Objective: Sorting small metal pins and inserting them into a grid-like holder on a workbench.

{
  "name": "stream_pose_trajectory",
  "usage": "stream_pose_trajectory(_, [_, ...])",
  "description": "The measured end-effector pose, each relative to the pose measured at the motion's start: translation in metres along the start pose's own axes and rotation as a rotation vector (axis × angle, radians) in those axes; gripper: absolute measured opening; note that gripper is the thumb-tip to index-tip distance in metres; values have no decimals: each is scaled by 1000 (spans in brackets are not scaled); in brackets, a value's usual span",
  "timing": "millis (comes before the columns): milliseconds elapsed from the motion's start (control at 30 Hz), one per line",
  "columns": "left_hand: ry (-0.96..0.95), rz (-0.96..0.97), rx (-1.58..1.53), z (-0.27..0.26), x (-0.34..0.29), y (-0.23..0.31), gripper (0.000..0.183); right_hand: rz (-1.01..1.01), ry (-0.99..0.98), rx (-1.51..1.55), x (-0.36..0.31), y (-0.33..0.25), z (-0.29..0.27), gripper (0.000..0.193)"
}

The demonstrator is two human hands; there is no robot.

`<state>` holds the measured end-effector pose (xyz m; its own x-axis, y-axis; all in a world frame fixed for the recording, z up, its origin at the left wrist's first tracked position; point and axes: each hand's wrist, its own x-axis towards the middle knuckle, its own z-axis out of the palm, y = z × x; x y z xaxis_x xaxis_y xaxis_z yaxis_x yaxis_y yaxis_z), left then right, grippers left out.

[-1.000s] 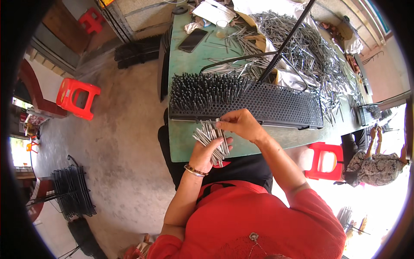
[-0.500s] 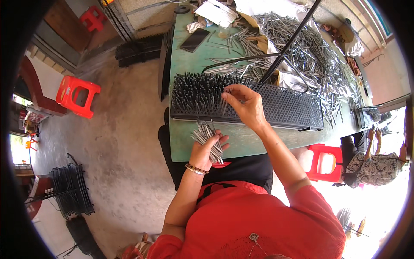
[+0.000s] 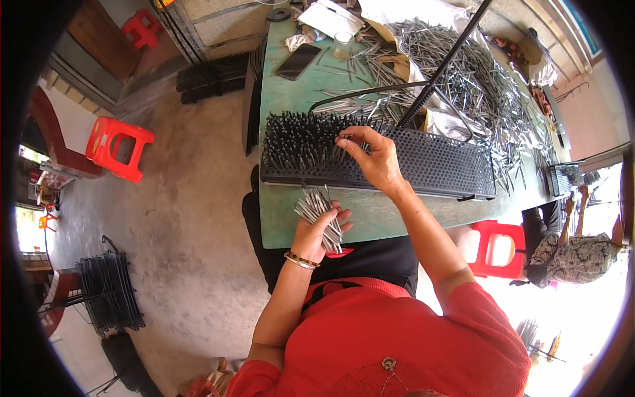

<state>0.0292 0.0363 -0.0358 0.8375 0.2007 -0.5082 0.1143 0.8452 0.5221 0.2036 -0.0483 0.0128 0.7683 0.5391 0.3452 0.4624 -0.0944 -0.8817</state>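
Note:
A loose bundle of thin grey metal rods (image 3: 311,207) lies across the palm of my left hand (image 3: 312,235), held under the thumb just off the table's near edge. My right hand (image 3: 380,164) reaches over a long black perforated rack (image 3: 443,162), its thumb and forefinger pinched together around the top of a thin rod; its lower end is lost among its neighbours. Dark-tipped upright rods (image 3: 297,142) crowd the rack's left part, while bare holes show to the right of my hand.
Behind the rack, a large heap of loose rods (image 3: 443,59) spreads over the green table (image 3: 291,99). A black bar (image 3: 446,63) slants above it. A phone (image 3: 299,61) and a clear cup (image 3: 343,45) stand farther back. Another person (image 3: 572,258) works at right, beside a red stool (image 3: 496,250).
My right hand has shifted slightly left and away from me over the standing rods, still pinched. My left hand and its bundle stay nearly in place.

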Motion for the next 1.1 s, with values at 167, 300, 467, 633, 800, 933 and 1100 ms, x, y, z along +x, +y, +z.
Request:
stream_pose_trajectory(167, [5,-8,-3,-3,2,-1,16,-83,-31,-100,1,4,-5,20])
stream_pose_trajectory(300, [11,-10,-4,-4,3,-1,16,-98,-12,-75,-2,4,-2,19])
stream_pose_trajectory(467, [6,-22,2,-4,3,-2,17,-136,26,-90,-4,7,1,19])
stream_pose_trajectory(633, [6,-27,10,-6,4,-3,17,-122,56,-67,-6,10,4,18])
stream_pose_trajectory(800, [8,-29,22,-4,3,-2,17,-177,98,-137,-7,11,1,17])
stream_pose_trajectory(933, [6,-33,28,-5,4,-3,17,-167,85,-147,-12,14,3,17])
stream_pose_trajectory(1100, [10,-38,30,-5,5,-2,17,-269,87,-263,-11,11,7,17])
